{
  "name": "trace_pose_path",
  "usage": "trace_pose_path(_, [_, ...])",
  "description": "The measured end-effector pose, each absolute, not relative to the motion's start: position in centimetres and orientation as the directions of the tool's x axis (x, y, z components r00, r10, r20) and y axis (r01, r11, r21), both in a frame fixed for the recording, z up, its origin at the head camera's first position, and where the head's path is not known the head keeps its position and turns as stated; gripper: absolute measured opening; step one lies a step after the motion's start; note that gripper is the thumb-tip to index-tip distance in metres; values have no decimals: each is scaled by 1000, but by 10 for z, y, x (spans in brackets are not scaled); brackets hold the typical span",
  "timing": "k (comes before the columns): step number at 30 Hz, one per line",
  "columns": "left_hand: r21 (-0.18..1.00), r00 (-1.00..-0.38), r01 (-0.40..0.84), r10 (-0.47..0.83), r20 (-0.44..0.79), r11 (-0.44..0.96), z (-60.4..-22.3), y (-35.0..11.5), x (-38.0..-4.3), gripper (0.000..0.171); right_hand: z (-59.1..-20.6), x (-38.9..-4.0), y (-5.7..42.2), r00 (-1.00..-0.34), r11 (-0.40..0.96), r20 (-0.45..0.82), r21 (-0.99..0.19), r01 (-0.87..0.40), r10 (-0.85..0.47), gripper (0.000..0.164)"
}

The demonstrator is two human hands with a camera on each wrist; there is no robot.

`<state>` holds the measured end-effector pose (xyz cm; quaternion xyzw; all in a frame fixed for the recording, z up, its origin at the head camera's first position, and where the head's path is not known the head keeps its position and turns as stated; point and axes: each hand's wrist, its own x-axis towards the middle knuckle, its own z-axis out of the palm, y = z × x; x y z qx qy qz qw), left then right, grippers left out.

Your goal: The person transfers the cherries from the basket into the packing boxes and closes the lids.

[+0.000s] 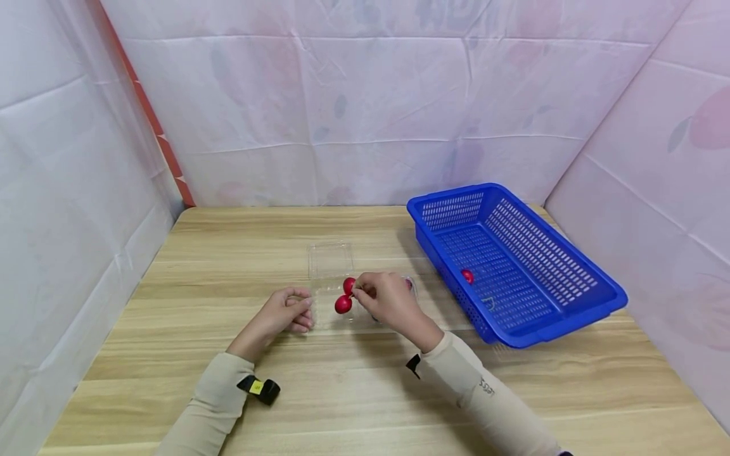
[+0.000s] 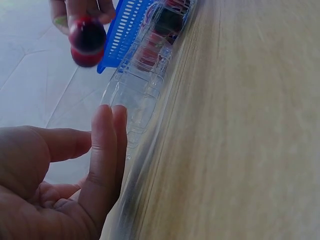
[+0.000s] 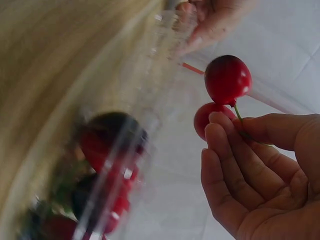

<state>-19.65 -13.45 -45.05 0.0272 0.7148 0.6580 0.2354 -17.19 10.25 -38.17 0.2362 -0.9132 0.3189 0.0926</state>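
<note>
My right hand (image 1: 393, 303) pinches the thin green stems of a pair of red cherries (image 3: 228, 80) between thumb and fingertips. The cherries hang over a clear plastic clamshell box (image 1: 331, 261), which lies with its lid folded back on the table. At the box's left edge is my left hand (image 1: 288, 310). Its fingers (image 2: 103, 145) look fairly straight in the left wrist view, the tips right by the clear plastic. Partly hidden behind the right hand, a second clear container holds several dark red cherries (image 3: 112, 142).
A blue perforated basket (image 1: 456, 297) stands on the right of the wooden table (image 1: 228, 253), with a red cherry (image 1: 467, 276) inside near its left wall. Pale patterned cloth (image 1: 342, 95) walls off the back and both sides.
</note>
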Motion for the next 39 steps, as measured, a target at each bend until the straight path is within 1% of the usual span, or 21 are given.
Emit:
trace_pose_path(7, [956, -887, -256, 358, -292, 144, -449, -136, -197, 32, -392, -177, 93, -875, 690, 311, -538, -484, -371, 6])
trace_pose_path(13, [955, -886, -259, 359, -294, 144, -449, -136, -197, 32, -396, -179, 84, -887, 708, 241, -536, -460, -394, 6])
trace_pose_path(16, [956, -885, -259, 361, -293, 141, -449, -136, -197, 32, -397, -181, 80, -880, 712, 218, -521, -471, -422, 7])
trace_pose_path(23, [957, -883, -255, 371, -288, 137, -448, -136, -196, 34, -399, -186, 75, -882, 712, 148, -537, -452, -448, 6])
trace_pose_path(29, [956, -885, -255, 363, -292, 147, -448, -135, -195, 34, -403, -191, 72, -867, 718, 131, -509, -475, -481, 6])
trace_pose_path(33, [955, -885, -253, 362, -292, 152, -448, -135, -196, 34, -407, -194, 70, -867, 710, 103, -531, -462, -487, 6])
trace_pose_path(39, [956, -885, -253, 363, -291, 150, -448, -134, -195, 32, -413, -196, 67, -874, 713, 84, -544, -442, -478, 9])
